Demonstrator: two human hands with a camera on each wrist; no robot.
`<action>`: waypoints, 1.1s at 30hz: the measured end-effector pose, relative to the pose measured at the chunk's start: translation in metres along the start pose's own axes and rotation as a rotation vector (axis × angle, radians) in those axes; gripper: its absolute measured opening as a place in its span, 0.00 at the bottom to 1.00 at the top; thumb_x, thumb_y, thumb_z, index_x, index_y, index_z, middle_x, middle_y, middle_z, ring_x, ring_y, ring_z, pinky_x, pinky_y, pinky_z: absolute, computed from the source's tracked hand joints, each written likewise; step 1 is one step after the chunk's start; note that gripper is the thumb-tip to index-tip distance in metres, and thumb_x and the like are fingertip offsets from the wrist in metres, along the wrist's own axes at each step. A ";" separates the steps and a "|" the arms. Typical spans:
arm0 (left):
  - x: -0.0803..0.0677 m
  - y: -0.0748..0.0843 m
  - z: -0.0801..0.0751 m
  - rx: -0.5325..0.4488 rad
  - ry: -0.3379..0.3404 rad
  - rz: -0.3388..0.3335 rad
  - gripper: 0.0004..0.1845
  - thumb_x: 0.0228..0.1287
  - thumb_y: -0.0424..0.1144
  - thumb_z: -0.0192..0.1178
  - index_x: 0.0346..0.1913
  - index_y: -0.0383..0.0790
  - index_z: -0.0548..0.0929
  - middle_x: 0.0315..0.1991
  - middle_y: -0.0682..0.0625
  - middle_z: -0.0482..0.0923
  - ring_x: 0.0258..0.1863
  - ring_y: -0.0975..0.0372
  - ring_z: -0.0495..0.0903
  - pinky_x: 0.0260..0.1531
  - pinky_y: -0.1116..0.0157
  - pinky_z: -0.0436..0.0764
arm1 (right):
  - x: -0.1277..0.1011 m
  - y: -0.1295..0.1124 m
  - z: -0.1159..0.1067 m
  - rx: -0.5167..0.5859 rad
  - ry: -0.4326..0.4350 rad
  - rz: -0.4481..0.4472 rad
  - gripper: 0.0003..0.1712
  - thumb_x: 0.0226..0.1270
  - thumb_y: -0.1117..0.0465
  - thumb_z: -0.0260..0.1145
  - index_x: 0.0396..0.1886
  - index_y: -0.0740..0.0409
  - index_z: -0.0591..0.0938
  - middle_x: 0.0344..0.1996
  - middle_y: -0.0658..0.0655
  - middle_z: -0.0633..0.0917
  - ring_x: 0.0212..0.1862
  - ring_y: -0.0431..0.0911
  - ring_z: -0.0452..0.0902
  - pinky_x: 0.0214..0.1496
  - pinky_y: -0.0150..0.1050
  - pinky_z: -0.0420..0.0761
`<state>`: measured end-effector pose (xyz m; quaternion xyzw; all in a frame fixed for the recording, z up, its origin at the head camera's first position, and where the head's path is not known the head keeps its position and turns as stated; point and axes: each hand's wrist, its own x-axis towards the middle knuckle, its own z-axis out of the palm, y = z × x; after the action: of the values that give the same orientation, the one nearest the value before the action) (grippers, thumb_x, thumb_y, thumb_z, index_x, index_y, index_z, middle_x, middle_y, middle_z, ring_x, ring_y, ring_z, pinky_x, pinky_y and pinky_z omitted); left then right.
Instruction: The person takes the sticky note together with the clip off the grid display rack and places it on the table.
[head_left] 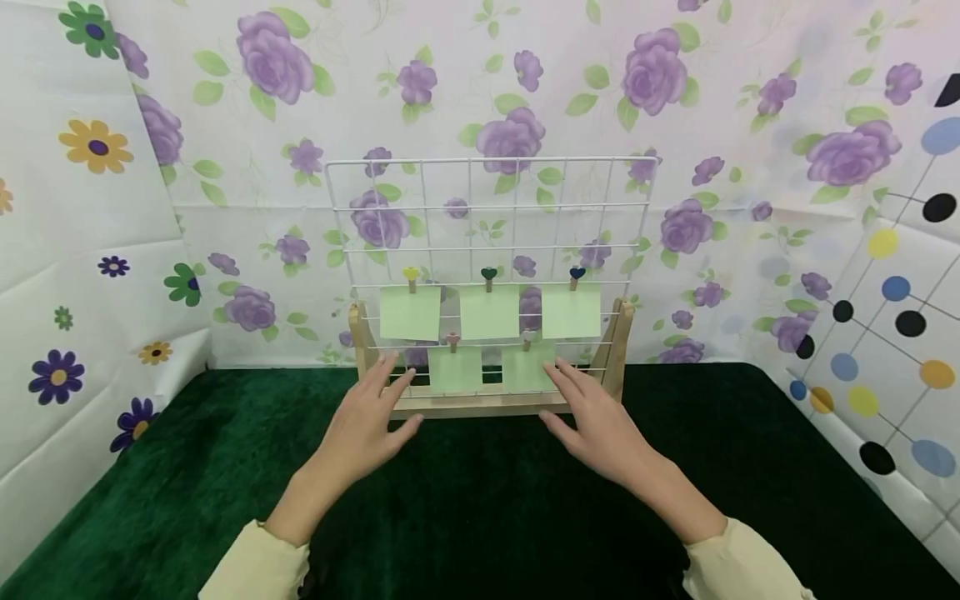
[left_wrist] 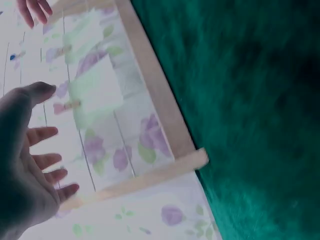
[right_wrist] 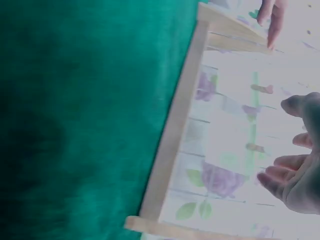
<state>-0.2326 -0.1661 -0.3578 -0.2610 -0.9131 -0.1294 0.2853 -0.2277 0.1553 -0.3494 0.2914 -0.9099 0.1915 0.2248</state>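
A white wire grid panel (head_left: 491, 247) stands upright in a wooden base (head_left: 480, 406). Three pale green paper notes hang in its upper row: a left note (head_left: 410, 317), a middle note (head_left: 490, 315) and a right note (head_left: 572, 315), on small wooden clips with yellow, green and dark blue hearts. Below them hang two more, a lower left note (head_left: 455, 372) under a pink-heart clip and a lower right note (head_left: 519, 372) under a pale-heart clip. My left hand (head_left: 363, 425), fingers spread, is before the base's left end. Opposite it, my right hand (head_left: 600, 421) overlaps the lower right note's edge; both hands hold nothing.
Dark green cloth (head_left: 495, 508) covers the table in front of the base. Behind the grid hangs a sheet with purple roses (head_left: 277, 58). A flower-print sheet (head_left: 45, 292) borders the left side and a dotted sheet (head_left: 892, 367) the right.
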 end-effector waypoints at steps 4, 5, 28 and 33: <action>0.007 -0.008 -0.006 -0.128 0.065 -0.010 0.29 0.58 0.36 0.69 0.61 0.29 0.74 0.66 0.31 0.64 0.64 0.41 0.64 0.56 0.41 0.68 | 0.020 -0.006 -0.007 0.151 0.035 0.018 0.32 0.67 0.59 0.66 0.68 0.63 0.69 0.62 0.64 0.74 0.60 0.57 0.71 0.55 0.54 0.75; 0.009 -0.009 -0.007 -0.160 0.081 -0.019 0.28 0.59 0.35 0.68 0.61 0.28 0.74 0.65 0.31 0.64 0.64 0.40 0.65 0.56 0.41 0.68 | 0.025 -0.008 -0.008 0.186 0.040 0.016 0.31 0.68 0.59 0.65 0.67 0.63 0.70 0.60 0.64 0.76 0.59 0.57 0.73 0.53 0.54 0.76; 0.054 -0.007 -0.044 -0.643 0.061 -0.491 0.32 0.74 0.37 0.50 0.74 0.32 0.52 0.72 0.37 0.55 0.70 0.46 0.57 0.65 0.51 0.61 | 0.128 -0.065 -0.025 0.516 -0.024 0.119 0.22 0.72 0.59 0.60 0.63 0.60 0.75 0.56 0.57 0.80 0.57 0.46 0.76 0.55 0.41 0.77; 0.061 -0.008 -0.042 -0.654 0.063 -0.514 0.33 0.74 0.38 0.49 0.74 0.31 0.51 0.73 0.37 0.54 0.70 0.46 0.57 0.66 0.52 0.61 | 0.143 -0.075 -0.023 0.484 -0.031 0.113 0.21 0.72 0.58 0.60 0.62 0.59 0.76 0.55 0.55 0.82 0.56 0.45 0.77 0.55 0.42 0.77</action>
<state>-0.2603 -0.1646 -0.2889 -0.0971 -0.8501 -0.4877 0.1736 -0.2786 0.0464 -0.2397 0.2880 -0.8558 0.4115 0.1236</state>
